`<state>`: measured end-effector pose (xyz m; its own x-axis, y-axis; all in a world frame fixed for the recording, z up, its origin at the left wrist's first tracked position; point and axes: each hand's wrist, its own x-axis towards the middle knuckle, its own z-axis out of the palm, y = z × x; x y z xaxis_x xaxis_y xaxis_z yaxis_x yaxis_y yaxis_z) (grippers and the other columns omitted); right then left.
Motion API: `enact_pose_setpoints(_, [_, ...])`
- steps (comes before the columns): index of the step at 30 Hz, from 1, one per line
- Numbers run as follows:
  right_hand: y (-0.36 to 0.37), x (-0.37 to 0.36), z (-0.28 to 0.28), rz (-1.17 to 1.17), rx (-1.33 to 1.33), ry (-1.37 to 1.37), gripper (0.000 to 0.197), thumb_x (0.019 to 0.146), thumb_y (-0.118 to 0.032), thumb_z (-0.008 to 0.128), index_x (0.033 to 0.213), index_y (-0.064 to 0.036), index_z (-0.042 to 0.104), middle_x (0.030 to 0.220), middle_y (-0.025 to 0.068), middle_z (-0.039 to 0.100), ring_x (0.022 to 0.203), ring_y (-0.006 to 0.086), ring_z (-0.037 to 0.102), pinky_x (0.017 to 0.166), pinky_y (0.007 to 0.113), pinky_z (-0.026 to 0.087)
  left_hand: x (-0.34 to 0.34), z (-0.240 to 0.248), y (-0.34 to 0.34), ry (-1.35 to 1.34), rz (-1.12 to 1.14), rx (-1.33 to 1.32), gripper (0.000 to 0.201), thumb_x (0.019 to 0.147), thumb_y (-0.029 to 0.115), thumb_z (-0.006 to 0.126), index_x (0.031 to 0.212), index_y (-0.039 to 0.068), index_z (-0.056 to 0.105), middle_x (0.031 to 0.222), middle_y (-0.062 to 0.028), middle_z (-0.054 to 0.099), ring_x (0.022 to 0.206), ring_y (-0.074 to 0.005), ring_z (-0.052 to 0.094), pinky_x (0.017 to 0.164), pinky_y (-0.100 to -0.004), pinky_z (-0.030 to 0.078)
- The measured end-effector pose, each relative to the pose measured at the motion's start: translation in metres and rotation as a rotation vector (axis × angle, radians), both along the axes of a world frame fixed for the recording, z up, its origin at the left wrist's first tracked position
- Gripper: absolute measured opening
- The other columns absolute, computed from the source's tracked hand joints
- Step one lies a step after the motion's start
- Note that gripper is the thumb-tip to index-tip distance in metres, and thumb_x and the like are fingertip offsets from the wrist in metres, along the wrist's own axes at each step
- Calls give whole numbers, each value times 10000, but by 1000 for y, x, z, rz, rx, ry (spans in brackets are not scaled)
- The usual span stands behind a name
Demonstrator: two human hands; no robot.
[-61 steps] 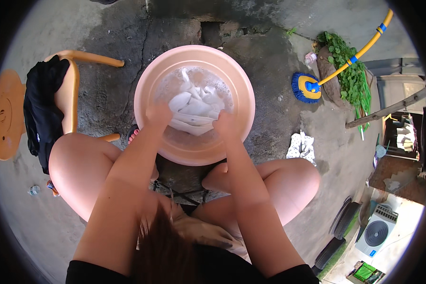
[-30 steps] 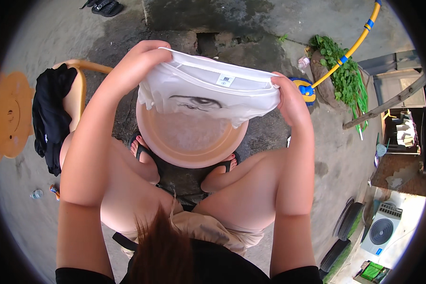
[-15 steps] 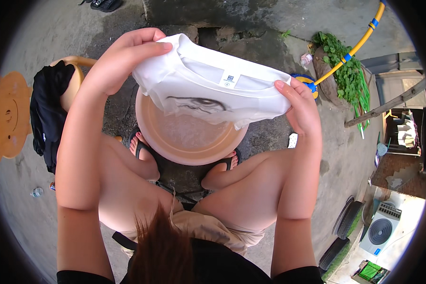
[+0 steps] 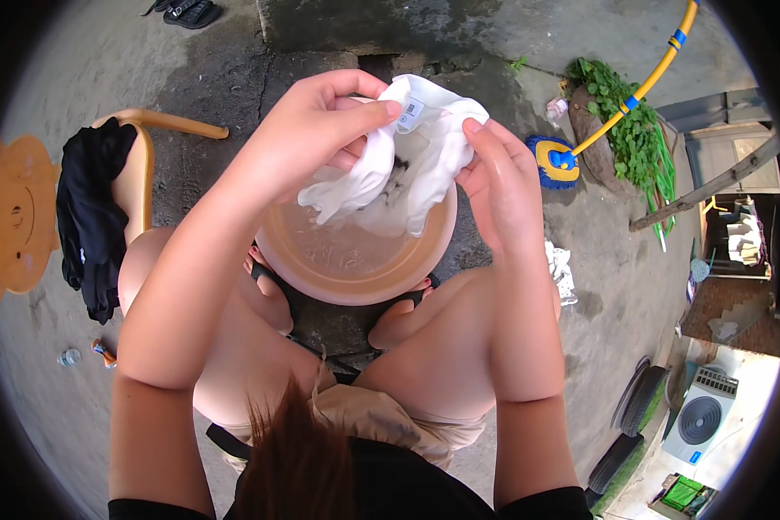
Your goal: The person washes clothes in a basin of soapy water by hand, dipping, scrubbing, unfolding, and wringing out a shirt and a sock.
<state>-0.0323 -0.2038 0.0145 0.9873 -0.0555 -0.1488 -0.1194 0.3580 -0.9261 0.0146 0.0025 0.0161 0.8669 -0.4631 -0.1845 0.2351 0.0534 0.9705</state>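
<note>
Between my two hands hangs a white T-shirt [image 4: 438,178] with a dark print, bunched and wet-looking, its neckline and inner label facing up. My left hand [image 4: 329,121] pinches the collar on one side between thumb and fingers. On the other side, my right hand [image 4: 497,178] grips the cloth in the same way. Directly below, a round pinkish-orange basin [image 4: 355,290] holds cloudy water and stands on the ground between my feet. The shirt's lower part hangs over the basin and hides its far side; I cannot tell whether the hem touches the water.
At left, a small chair with a bear-face back [image 4: 17,217] carries a black garment [image 4: 95,217]. A blue-and-yellow mop [image 4: 553,163] lies at right near green plants [image 4: 624,130]. Beside my right knee is a white patterned item [image 4: 561,273]. Black sandals [image 4: 191,12] lie far left.
My hands have come closer together, and the shirt, stretched wide before, is now gathered and narrower. The left hand moved right and slightly down; the right hand moved left.
</note>
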Motion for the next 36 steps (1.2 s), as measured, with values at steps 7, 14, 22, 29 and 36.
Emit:
enact_pose_setpoints(7, [25, -1, -6, 114, -209, -92, 392, 844, -94, 656, 1196, 10, 517, 1047, 62, 612, 936, 112, 581, 796, 258, 472, -21, 0, -25, 180, -46, -196, 358, 932, 245, 512, 1201, 9, 530, 1065, -115, 628, 886, -181, 655, 823, -294, 528])
enact_pose_setpoints(14, [13, -2, -9, 140, -271, -157, 388, 845, 25, 475, 1230, 63, 481, 1171, 138, 579, 1094, 170, 550, 942, 320, 430, -11, 3, -7, -8, -207, -120, 384, 937, 269, 410, 1153, 8, 594, 1015, -117, 633, 989, -202, 604, 933, -336, 455])
enact_pose_setpoints(22, [13, 1, 0, 121, 229, -45, 374, 805, -23, 408, 1146, 95, 509, 1077, 145, 602, 997, 206, 587, 865, 337, 480, -2, -17, -3, -470, 119, 322, 315, 875, 221, 626, 1114, 17, 600, 1039, -62, 594, 982, -149, 560, 880, -295, 445])
enact_pose_setpoints(29, [12, 4, 3, 145, 280, -38, 338, 816, -71, 437, 1111, 73, 517, 1053, 143, 606, 972, 208, 601, 862, 328, 486, -14, -14, -15, 49, -9, -291, 378, 885, 335, 614, 1103, 28, 587, 1005, -41, 625, 928, -106, 565, 801, -258, 447])
enact_pose_setpoints(36, [17, 5, 3, 114, -55, -136, 256, 852, -135, 526, 1054, 18, 564, 981, 84, 622, 906, 144, 588, 817, 283, 464, -21, -2, -28, 132, 92, -380, 246, 912, 294, 570, 988, 62, 594, 906, 2, 620, 834, -73, 558, 750, -228, 434])
